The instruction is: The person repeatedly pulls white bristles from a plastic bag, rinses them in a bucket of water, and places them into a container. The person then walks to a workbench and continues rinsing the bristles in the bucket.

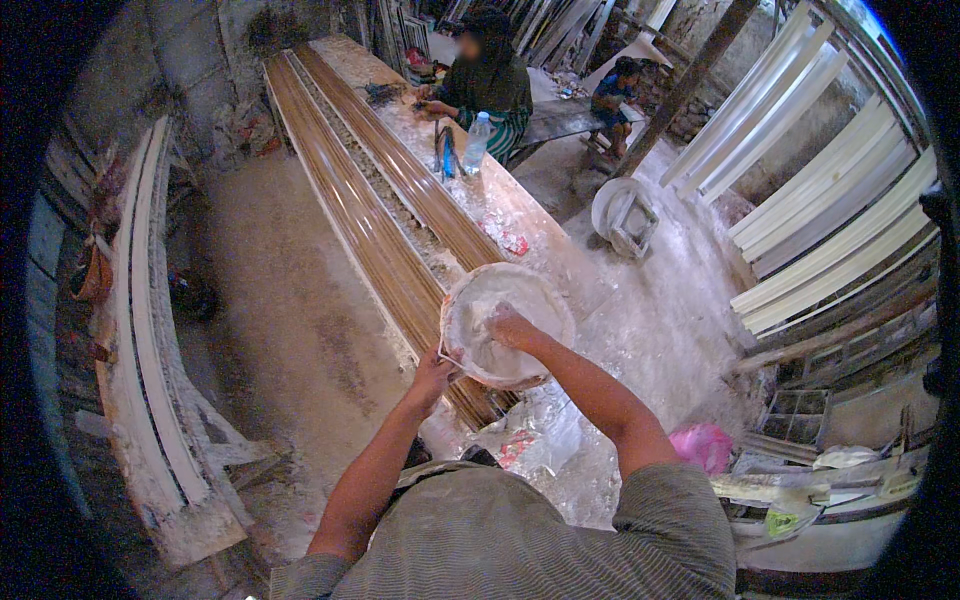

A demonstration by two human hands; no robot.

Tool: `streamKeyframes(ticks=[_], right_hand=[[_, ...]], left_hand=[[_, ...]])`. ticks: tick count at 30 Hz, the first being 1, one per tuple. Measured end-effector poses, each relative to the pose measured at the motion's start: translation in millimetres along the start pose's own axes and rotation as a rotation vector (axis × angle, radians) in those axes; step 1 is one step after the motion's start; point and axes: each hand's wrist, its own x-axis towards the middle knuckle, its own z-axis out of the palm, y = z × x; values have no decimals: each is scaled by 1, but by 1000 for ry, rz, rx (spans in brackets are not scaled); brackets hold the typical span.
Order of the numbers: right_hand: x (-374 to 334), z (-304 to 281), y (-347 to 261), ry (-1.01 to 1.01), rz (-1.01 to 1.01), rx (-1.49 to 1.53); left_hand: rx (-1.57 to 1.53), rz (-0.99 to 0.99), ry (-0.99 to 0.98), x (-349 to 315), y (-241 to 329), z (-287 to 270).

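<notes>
A round, white-crusted bucket (460, 362) stands in front of me at the near end of the long table, with wet white paste (490, 290) inside. My left hand (437, 368) grips its near left rim, fingers wrapped over the edge. Inside the bucket is my right hand (512, 328), curled at the paste; its fingertips are hidden, so whatever they hold cannot be made out. Two long, glossy brown mouldings (365, 215) lie side by side on the table, running away from the bucket to the far left.
A water bottle (477, 140) stands on the table (530, 205) near a seated person (490, 85). Further back sits another person (612, 100). White strips (160, 330) lie on a bench at left. Pale strips (830, 190) lean at right. A round tub (622, 215) rests on the floor.
</notes>
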Motion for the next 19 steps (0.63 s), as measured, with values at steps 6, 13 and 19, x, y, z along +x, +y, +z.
streamKeyframes(ticks=[6, 13, 19], right_hand=[[16, -13, 1, -332, 199, 22], [32, 50, 31, -704, 291, 300], [12, 79, -4, -811, 284, 386]], left_hand=[[50, 35, 2, 0, 0, 1], [65, 75, -59, -6, 10, 4], [100, 75, 8, -10, 10, 6]])
